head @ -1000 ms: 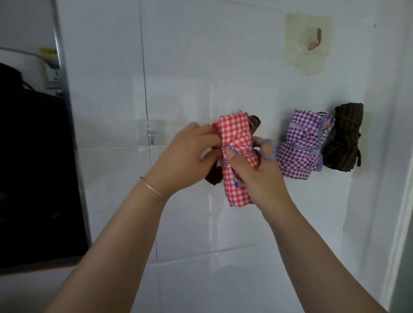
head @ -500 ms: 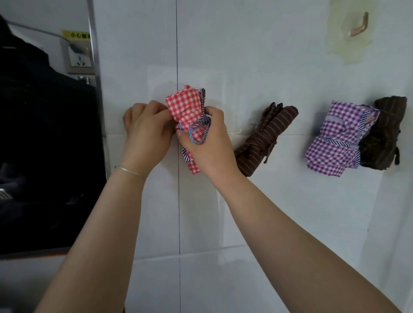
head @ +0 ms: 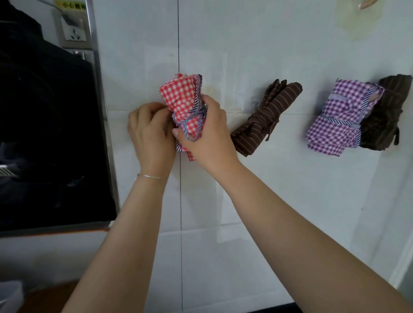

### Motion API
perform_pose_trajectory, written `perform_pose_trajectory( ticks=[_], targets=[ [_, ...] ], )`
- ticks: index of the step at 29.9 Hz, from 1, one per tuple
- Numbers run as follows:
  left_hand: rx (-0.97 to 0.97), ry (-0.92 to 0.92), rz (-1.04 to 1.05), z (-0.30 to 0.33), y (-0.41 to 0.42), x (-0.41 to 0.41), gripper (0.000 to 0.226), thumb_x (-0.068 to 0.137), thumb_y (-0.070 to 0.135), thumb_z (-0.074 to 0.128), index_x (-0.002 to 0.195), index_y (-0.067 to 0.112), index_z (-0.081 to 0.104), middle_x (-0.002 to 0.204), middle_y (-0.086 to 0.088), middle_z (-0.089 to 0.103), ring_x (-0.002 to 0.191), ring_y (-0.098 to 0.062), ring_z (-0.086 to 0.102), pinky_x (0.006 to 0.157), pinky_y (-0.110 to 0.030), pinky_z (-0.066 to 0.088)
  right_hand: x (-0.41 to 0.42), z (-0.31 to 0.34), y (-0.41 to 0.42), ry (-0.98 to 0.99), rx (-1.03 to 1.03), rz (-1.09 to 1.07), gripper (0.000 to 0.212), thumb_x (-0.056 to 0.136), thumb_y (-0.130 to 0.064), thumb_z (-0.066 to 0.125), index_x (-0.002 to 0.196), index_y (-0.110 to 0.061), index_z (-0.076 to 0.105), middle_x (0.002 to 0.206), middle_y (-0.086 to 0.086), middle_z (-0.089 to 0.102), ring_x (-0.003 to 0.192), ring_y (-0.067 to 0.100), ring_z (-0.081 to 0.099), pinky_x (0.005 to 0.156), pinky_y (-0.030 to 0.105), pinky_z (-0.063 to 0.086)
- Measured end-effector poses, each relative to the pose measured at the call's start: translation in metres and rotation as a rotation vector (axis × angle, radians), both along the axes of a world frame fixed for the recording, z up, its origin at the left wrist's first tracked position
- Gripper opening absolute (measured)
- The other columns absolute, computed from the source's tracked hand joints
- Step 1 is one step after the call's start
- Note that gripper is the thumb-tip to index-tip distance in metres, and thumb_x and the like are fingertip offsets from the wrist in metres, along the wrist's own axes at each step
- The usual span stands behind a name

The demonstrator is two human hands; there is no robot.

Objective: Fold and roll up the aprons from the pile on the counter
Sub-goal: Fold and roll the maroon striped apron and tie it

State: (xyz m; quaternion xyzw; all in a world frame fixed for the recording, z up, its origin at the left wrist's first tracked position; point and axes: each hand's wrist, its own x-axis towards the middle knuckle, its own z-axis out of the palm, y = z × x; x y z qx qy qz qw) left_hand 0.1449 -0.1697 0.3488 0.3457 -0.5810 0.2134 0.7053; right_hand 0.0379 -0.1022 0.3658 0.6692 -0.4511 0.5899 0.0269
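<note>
Red checked apron roll (head: 182, 101) gripped between left hand (head: 149, 134) and right hand (head: 209, 131) fingers.

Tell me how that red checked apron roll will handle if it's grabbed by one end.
The red checked apron roll is soft cloth, so it probably sags rather than stays stiff. Its striped tie circles the middle, likely keeping it bundled. The layered top edges look loose and might splay.

I judge this a kitchen or utility corner, white glazed wall tiles (head: 268, 201), rolled aprons (head: 266, 118) hung in a row, adhesive hook (head: 362, 2) above, socket (head: 74, 33) with warning label, steel-framed dark opening (head: 44, 134) at left.
</note>
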Motion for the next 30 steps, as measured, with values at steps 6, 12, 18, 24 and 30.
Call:
perform_pose_trajectory(
  ticks=[6, 12, 18, 24, 30],
  targets=[
    [-0.282, 0.252, -0.292, -0.050, 0.056, -0.021, 0.014, 0.093, -0.003, 0.043, 0.103, 0.001, 0.053, 0.098, -0.008, 0.046, 0.085, -0.018, 0.045, 0.074, -0.020, 0.037, -0.022, -0.029, 0.038, -0.080, 0.012, 0.121, 0.089, 0.082, -0.029, 0.074, 0.150, -0.017, 0.019, 0.142, 0.002, 0.040, 0.131, 0.008, 0.038, 0.099, 0.005, 0.031],
    [0.072, -0.065, -0.539, -0.139, 0.080, -0.068, 0.017, 0.086, 0.004, 0.046, 0.099, 0.014, 0.046, 0.096, -0.001, 0.048, 0.074, -0.006, 0.043, 0.061, -0.016, 0.038, -0.073, -0.113, 0.062, 0.005, -0.117, -0.004, 0.032, 0.092, -0.005, 0.055, 0.124, -0.011, 0.052, 0.110, -0.002, 0.057, 0.102, 0.006, 0.058, 0.088, 0.021, 0.048],
    [1.039, -0.659, -0.655, -0.283, 0.088, -0.109, 0.032, 0.095, 0.028, 0.054, 0.126, 0.022, 0.048, 0.109, 0.004, 0.058, 0.083, -0.014, 0.058, 0.081, -0.031, 0.049, -0.157, -0.297, 0.084, 0.006, 0.742, -0.272, 0.024, 0.095, -0.019, 0.052, 0.119, -0.019, 0.053, 0.102, -0.006, 0.058, 0.089, 0.013, 0.059, 0.082, 0.031, 0.049],
    [1.802, -1.092, -0.587, -0.438, 0.130, -0.104, 0.071, 0.083, 0.055, 0.059, 0.144, 0.031, 0.030, 0.143, -0.011, 0.032, 0.130, -0.032, 0.033, 0.108, -0.049, 0.032, -0.201, -0.464, 0.182, 0.061, 1.623, -0.304, 0.074, 0.084, -0.049, 0.065, 0.145, -0.023, 0.032, 0.146, 0.014, 0.030, 0.133, 0.035, 0.035, 0.111, 0.041, 0.030],
    [2.019, -0.818, -0.408, -0.490, 0.165, -0.100, 0.099, 0.081, 0.047, 0.068, 0.152, 0.022, 0.004, 0.150, -0.013, 0.019, 0.136, -0.034, 0.026, 0.111, -0.050, 0.029, -0.197, -0.526, 0.240, 0.109, 1.626, -0.338, 0.104, 0.081, -0.045, 0.070, 0.152, -0.026, -0.002, 0.160, 0.007, 0.000, 0.144, 0.032, 0.014, 0.114, 0.048, 0.024]
  ],
)
